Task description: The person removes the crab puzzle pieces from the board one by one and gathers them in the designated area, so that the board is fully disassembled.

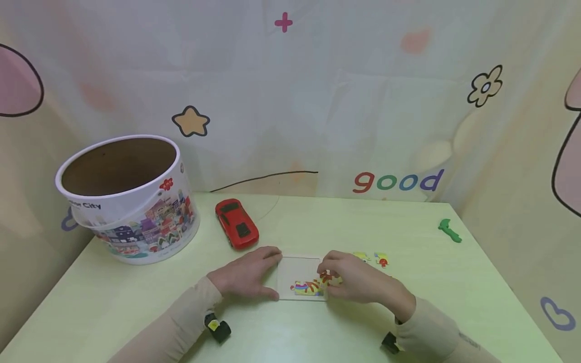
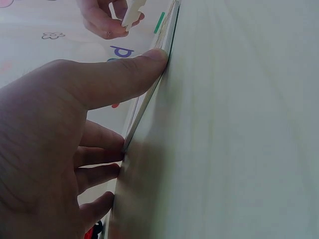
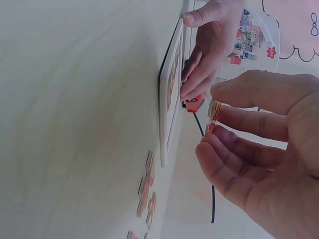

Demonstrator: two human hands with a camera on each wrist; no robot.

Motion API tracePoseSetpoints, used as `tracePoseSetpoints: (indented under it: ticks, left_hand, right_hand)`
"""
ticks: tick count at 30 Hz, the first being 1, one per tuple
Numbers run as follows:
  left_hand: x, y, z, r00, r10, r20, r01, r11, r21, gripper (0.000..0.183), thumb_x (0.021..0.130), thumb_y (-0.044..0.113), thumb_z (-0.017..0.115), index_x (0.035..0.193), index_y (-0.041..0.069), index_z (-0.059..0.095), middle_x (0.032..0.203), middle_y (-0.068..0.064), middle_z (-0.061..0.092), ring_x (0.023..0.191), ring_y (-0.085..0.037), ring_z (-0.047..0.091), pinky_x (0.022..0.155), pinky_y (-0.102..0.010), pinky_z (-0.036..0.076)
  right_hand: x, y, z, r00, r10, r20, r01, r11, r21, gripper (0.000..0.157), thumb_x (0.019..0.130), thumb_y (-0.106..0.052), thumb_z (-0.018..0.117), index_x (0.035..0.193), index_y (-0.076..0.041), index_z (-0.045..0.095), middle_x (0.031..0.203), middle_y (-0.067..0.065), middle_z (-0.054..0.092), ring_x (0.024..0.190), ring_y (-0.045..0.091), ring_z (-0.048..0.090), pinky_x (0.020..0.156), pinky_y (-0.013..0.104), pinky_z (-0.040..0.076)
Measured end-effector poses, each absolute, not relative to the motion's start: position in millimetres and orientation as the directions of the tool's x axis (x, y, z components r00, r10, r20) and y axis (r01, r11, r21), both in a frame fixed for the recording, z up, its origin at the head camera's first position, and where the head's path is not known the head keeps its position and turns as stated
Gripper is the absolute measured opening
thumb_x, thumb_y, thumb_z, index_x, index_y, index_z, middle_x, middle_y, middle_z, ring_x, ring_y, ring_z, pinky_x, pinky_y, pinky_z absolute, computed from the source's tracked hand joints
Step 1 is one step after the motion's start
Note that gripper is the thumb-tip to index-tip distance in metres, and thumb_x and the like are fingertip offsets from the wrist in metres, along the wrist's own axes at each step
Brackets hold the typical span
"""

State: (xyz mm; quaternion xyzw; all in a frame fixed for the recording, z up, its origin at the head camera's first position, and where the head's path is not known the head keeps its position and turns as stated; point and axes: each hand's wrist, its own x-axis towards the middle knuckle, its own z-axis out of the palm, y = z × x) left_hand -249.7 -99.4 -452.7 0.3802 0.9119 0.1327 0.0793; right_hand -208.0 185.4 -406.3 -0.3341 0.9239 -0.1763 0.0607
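Observation:
A flat puzzle tray [image 1: 295, 267] lies on the table between the hands. Yellow, red and blue puzzle pieces [image 1: 306, 288] sit along its near side. My left hand [image 1: 245, 276] rests against the tray's left side, thumb by the near corner and other fingers spread toward the far one. Over the tray's right edge, my right hand [image 1: 356, 278] pinches a puzzle piece [image 3: 213, 117] between thumb and fingertips. In the right wrist view that piece is held up on edge, away from the tray, its printed face mostly hidden.
Loose puzzle pieces [image 1: 382, 260] lie just beyond the right hand. A red toy car [image 1: 237, 224] is behind the left hand, and a large white printed bucket [image 1: 136, 227] stands farther left. Near the right edge of the table [image 1: 458, 287] lies a small green toy [image 1: 449, 231].

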Motion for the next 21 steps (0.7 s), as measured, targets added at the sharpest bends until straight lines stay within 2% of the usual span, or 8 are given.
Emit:
tracePoseSetpoints:
  ticks: [8, 14, 21]
  left_hand:
    - [-247.7, -100.0, -456.5, -0.693, 0.720, -0.038, 0.678, 0.668, 0.305, 0.090, 0.079, 0.057, 0.073, 0.146, 0.005, 0.042, 0.151, -0.007, 0.038, 0.138, -0.023, 0.038, 0.115, -0.038, 0.035]
    - [-247.8, -100.0, -456.2, -0.689, 0.723, -0.037, 0.683, 0.666, 0.299, 0.090, 0.079, 0.057, 0.073, 0.146, 0.005, 0.042, 0.151, -0.007, 0.038, 0.138, -0.022, 0.038, 0.116, -0.037, 0.035]
    - [-249.8, -100.8, -454.1, -0.694, 0.719, -0.036, 0.682, 0.673, 0.287, 0.091, 0.079, 0.058, 0.071, 0.147, 0.005, 0.042, 0.151, -0.007, 0.037, 0.138, -0.022, 0.038, 0.116, -0.037, 0.034]
  right_hand:
    - [-198.2, 198.7, -408.4, -0.757, -0.651, 0.055, -0.633, 0.710, -0.307, 0.023, 0.083, -0.017, 0.075, 0.105, -0.011, 0.071, 0.102, -0.004, 0.062, 0.091, 0.012, 0.058, 0.079, 0.026, 0.055]
    - [-192.7, 206.8, -409.8, -0.765, -0.641, 0.060, -0.625, 0.718, -0.306, 0.023, 0.082, -0.016, 0.076, 0.104, -0.011, 0.071, 0.100, -0.005, 0.060, 0.084, 0.010, 0.055, 0.074, 0.024, 0.054]
    - [-190.8, 212.2, -410.0, -0.776, -0.630, 0.027, -0.604, 0.730, -0.321, 0.021, 0.082, -0.014, 0.076, 0.102, -0.012, 0.070, 0.096, -0.008, 0.061, 0.084, 0.008, 0.056, 0.075, 0.025, 0.054]
